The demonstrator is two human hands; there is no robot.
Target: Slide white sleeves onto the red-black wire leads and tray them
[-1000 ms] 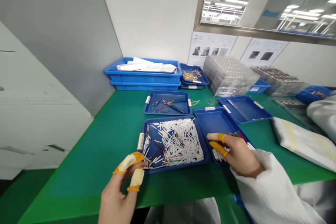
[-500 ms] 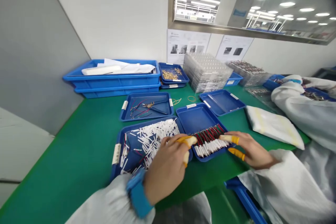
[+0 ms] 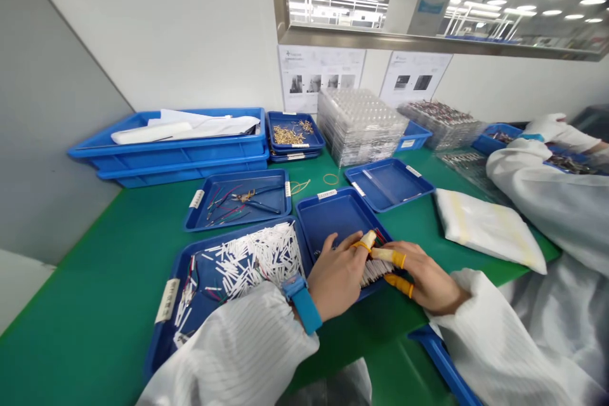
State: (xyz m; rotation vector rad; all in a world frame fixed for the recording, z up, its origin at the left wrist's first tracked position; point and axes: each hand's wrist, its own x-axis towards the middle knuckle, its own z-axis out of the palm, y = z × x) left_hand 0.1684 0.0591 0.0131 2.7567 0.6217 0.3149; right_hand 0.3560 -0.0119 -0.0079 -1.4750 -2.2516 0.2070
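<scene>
My left hand [image 3: 339, 276], with a blue wristband and a yellow-cuffed finger cot, reaches over a blue tray [image 3: 328, 208]. Its fingers are stretched across the row of white-sleeved wires [image 3: 373, 271] lying there, and its thumb is hidden. My right hand [image 3: 425, 276] is at the row's right end, index finger touching the wires and thumb apart from it, both in finger cots. Both index fingertips nearly meet. Much of the row, with its red wire ends, is covered by my hands. Left of it, a larger blue tray [image 3: 159, 323] holds loose white sleeves [image 3: 259, 257].
Behind are a tray [image 3: 190, 221] with pliers [image 3: 257, 200], another blue tray [image 3: 387, 185], gold-coloured parts [image 3: 288, 135], and stacked clear trays [image 3: 359, 130]. Large blue bins [image 3: 176, 162] stand back left. A white folded packet [image 3: 488, 228] lies right, near a co-worker's sleeve [image 3: 528, 184].
My left hand has moved right, from the tray's left side onto the wire row, covering much of it. The right hand stays at the row's right end. The view has shifted.
</scene>
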